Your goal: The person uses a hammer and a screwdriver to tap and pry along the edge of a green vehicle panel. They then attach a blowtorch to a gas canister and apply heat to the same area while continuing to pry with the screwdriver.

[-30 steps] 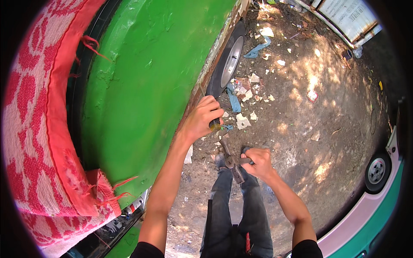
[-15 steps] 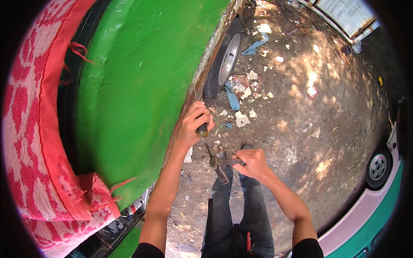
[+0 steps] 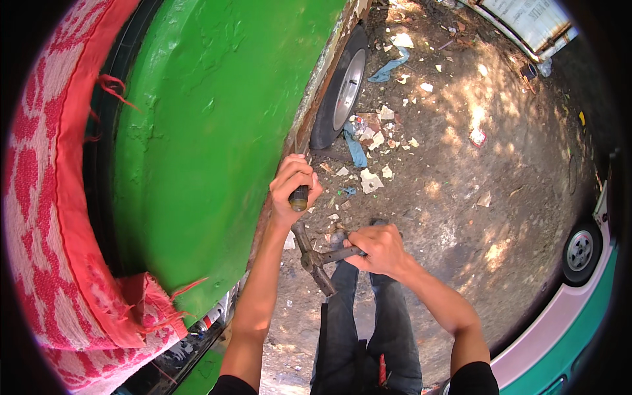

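My left hand (image 3: 293, 178) grips a chisel-like tool (image 3: 299, 197) with a dark handle and yellowish butt. Its thin metal blade points up at the rusty, flaking edge (image 3: 315, 89) of a green painted panel (image 3: 204, 131); whether it touches the edge is unclear. My right hand (image 3: 375, 250) is closed on the handle of a worn metal hammer (image 3: 315, 262), whose head sits just below the tool's butt. My legs in dark trousers (image 3: 336, 329) are beneath the hammer.
A red-and-white patterned cloth (image 3: 52, 197) drapes at the left. A wheel (image 3: 345, 92) lies beside the green panel, with paint scraps (image 3: 370, 181) and blue rags (image 3: 359, 155) on the dirt ground. A pink-and-teal vehicle (image 3: 540, 349) stands at right, a rusty white panel (image 3: 517, 20) top right.
My right hand and the hammer have moved left, bringing the head toward the tool's butt. My left hand with the tool has shifted down and left in the picture.
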Demonstrator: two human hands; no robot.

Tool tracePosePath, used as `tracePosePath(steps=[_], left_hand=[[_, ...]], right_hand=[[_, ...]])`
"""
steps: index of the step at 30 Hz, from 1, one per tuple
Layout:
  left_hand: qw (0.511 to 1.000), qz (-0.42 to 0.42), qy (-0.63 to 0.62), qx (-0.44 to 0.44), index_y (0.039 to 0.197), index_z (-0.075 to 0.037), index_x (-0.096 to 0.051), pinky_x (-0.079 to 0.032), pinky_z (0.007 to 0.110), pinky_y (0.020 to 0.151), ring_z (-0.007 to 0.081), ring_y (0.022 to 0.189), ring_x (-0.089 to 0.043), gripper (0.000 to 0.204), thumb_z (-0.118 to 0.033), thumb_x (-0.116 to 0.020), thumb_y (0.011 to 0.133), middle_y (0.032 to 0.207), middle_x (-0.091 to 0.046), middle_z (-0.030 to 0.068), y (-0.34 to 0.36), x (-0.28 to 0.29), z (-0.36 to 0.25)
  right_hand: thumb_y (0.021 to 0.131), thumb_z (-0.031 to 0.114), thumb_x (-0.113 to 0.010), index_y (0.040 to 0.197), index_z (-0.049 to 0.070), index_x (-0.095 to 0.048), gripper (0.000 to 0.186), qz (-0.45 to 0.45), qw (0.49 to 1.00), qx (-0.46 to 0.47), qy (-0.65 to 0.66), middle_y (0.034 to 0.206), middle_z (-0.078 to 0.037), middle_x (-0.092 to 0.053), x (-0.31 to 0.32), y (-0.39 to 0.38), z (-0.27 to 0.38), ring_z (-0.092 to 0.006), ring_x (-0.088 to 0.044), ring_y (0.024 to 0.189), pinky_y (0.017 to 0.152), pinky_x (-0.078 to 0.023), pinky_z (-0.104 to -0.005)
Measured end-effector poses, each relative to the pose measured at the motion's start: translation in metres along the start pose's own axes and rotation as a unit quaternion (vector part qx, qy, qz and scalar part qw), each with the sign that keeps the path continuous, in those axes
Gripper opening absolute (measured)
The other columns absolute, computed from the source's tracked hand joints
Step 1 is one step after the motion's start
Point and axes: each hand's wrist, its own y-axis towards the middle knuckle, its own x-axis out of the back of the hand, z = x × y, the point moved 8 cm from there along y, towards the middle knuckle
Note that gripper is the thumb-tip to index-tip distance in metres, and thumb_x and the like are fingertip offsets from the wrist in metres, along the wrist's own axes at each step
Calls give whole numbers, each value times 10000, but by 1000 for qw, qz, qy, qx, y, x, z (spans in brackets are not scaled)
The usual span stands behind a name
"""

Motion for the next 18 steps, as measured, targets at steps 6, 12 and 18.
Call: tracePosePath(steps=[6,12,18], left_hand=[[991,-37,-40,122,699,-12,-547,-545,441,881,268,747,-609,253,145,-744,675,740,-586,89,-29,8,42],[998,12,20,62,728,3,-563,-552,479,933,264,754,-604,207,133,-724,738,760,-589,102,-38,-13,11],[1000,-5,-2,9,745,1,-561,-561,478,904,253,725,-585,197,135,-703,767,761,-605,110,-8,3,-11]], right_hand=[[782,305,-777,870,92,-687,248,26,994,-82,-60,675,-70,-675,1,4,-12,-296,-666,588,526,-522,-421],[788,290,-765,882,74,-705,244,6,997,-76,-28,723,-91,-703,5,-7,-5,-302,-683,617,536,-529,-410],[783,295,-778,889,71,-719,255,17,996,-84,-19,732,-95,-710,-12,-19,-5,-305,-688,627,561,-540,-418]])
